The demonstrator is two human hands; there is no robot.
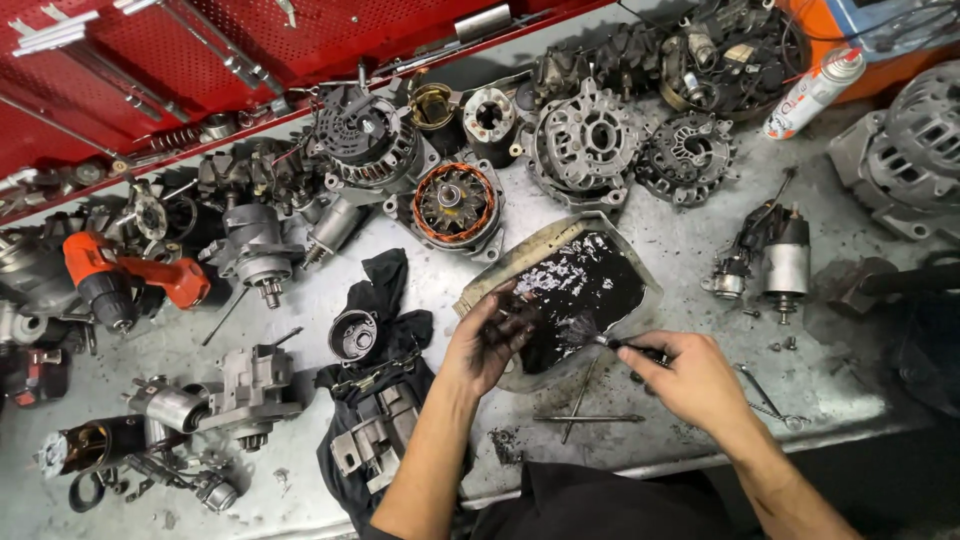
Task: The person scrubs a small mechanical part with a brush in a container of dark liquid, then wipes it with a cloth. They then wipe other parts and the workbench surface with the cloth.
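Clamped in the right hand (690, 380) is a small brush (610, 343), bristles over the black-filled tray (640, 262) mid-bench — the grimy left hand (490, 335) closes its grip on a small dark part, hard to identify, at the tray's near edge.

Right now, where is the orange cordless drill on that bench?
In the head view the orange cordless drill lies at the far left of the metal workbench, below the red tool cabinet and left of a grey starter motor.

An orange drill (110, 278), a spray can (815, 92) and a black rag (385, 290) lie on the bench (650, 200).
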